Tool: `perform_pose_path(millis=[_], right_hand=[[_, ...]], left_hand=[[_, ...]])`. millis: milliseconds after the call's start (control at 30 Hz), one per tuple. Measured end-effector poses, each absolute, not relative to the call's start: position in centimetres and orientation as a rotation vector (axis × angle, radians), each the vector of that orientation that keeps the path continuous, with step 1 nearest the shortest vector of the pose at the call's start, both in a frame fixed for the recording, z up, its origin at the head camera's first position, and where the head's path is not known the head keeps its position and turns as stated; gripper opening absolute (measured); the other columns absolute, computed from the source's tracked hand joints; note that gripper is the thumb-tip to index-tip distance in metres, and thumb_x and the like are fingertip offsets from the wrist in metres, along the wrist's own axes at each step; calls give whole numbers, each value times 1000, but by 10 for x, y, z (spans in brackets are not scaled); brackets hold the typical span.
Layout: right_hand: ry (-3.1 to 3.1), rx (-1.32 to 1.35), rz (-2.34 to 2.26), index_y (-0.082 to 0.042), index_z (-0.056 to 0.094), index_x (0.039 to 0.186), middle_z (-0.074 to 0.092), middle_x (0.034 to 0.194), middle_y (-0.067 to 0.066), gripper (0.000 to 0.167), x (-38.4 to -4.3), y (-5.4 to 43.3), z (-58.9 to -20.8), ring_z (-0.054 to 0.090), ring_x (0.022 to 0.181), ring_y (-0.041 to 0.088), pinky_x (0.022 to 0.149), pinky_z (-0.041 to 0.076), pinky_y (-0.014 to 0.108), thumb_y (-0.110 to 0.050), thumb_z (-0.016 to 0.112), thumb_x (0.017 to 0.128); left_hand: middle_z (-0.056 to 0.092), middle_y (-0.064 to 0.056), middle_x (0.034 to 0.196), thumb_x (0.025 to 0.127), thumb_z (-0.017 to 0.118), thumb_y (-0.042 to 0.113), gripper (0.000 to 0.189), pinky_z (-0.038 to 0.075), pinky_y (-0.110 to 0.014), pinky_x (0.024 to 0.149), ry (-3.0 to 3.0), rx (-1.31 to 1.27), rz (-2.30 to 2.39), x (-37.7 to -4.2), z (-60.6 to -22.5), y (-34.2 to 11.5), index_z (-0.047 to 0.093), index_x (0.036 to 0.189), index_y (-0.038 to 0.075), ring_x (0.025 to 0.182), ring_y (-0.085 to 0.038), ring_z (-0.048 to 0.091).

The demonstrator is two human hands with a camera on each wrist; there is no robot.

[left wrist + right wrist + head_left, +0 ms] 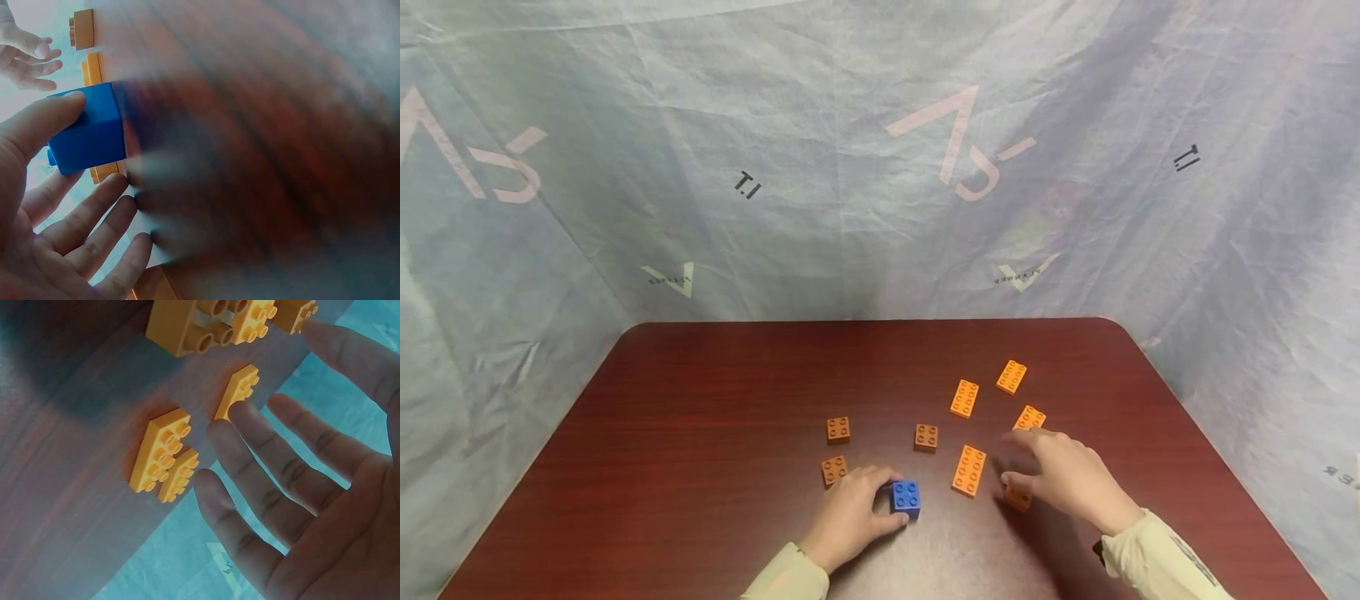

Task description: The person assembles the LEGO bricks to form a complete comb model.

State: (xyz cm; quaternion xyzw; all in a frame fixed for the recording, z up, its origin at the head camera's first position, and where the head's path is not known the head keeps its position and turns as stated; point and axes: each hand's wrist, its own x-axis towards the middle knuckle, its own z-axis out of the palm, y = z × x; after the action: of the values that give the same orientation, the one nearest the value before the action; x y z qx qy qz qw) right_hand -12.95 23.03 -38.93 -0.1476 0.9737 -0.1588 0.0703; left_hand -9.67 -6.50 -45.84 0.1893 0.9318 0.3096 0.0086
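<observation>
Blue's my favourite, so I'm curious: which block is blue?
The block held in the left grip; every other one in view is orange or brown.

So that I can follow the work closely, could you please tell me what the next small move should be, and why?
Probably the right hand should pinch the brown brick that it partly hides in the head view: that hand holds nothing and is close to the brick, while the left hand grips the blue brick.
</observation>
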Motion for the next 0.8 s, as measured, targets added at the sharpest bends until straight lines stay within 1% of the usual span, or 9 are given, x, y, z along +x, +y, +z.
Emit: perform_pose_path(millis=[200, 400, 633, 800], right_hand=[[2944, -380, -494, -9, 67, 128, 72, 114, 9, 58, -126, 237, -391, 69, 95, 28, 72, 56, 52, -37, 85, 81], [2927, -319, -522, -11, 69, 124, 72, 108, 4, 56, -122, 237, -397, 69, 91, 25, 70, 55, 50, -42, 85, 80], [2896, -225, -531, -11, 69, 124, 73, 106, 2, 63, -117, 237, -402, 69, 88, 24, 69, 55, 50, -48, 86, 77], [2898, -196, -531, -10, 69, 124, 73, 100, -1, 64, -115, 237, -405, 68, 83, 21, 67, 55, 49, -49, 86, 76]], left_hand=[[72, -2, 114, 79, 88, 33, 41, 54, -45, 91, 2908, 605, 980, -99, -457, -64, 72, 113, 17, 107, -25, 66], [72, -3, 116, 78, 88, 33, 42, 55, -48, 90, 2895, 577, 980, -98, -456, -67, 72, 113, 17, 108, -27, 66], [72, -1, 113, 78, 88, 33, 41, 55, -45, 88, 2892, 578, 985, -97, -459, -66, 72, 112, 17, 105, -24, 66], [72, 0, 111, 78, 88, 33, 40, 55, -44, 87, 2888, 584, 995, -97, -460, -65, 72, 111, 17, 103, -21, 66]])
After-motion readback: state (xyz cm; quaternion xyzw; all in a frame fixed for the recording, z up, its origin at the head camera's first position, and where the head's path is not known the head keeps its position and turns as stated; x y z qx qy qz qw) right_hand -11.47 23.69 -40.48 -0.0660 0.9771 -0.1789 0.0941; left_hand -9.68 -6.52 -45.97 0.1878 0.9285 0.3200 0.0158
